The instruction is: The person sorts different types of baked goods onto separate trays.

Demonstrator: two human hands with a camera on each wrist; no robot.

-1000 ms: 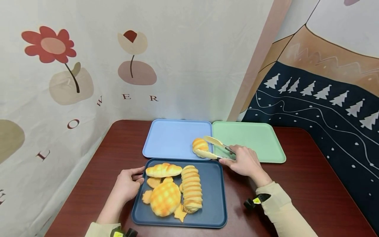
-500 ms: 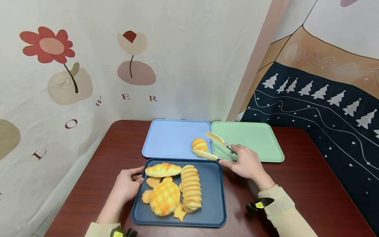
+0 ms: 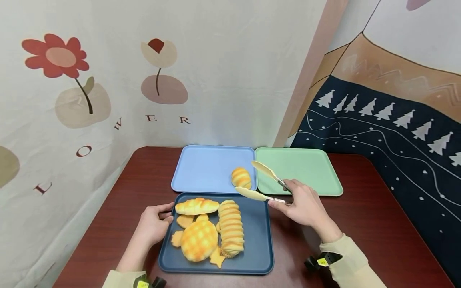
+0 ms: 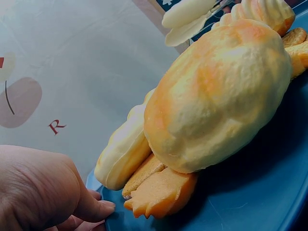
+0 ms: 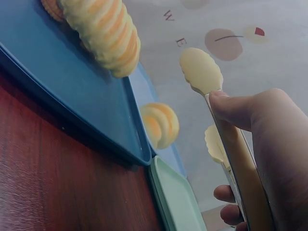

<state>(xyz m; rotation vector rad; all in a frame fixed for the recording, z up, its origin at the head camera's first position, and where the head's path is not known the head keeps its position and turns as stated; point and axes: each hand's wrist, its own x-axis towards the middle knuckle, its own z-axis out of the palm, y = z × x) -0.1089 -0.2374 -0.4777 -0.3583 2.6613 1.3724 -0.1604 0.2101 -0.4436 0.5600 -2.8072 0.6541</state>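
Small striped bun [image 3: 241, 177] lying free at light-blue tray [image 3: 201, 168] right edge, tongs [image 3: 264, 184] gaping beside it, gripped by right hand [image 3: 304, 204]; left hand [image 3: 153, 226], fingers relaxed, steadying dark-blue tray [image 3: 259, 244] of breads on counter [image 3: 119, 216].

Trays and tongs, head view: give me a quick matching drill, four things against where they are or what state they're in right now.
Things:
1. small round bun
2. tongs
3. green tray
4. left hand

Places or states:
A. held in the right hand, arms spread, nothing between them
B. bare, at the far right of the table
C. resting on the left edge of the dark blue tray
D. lying at the right edge of the light blue tray

Pairs: 1-D, 2-A, 3-B, 4-C
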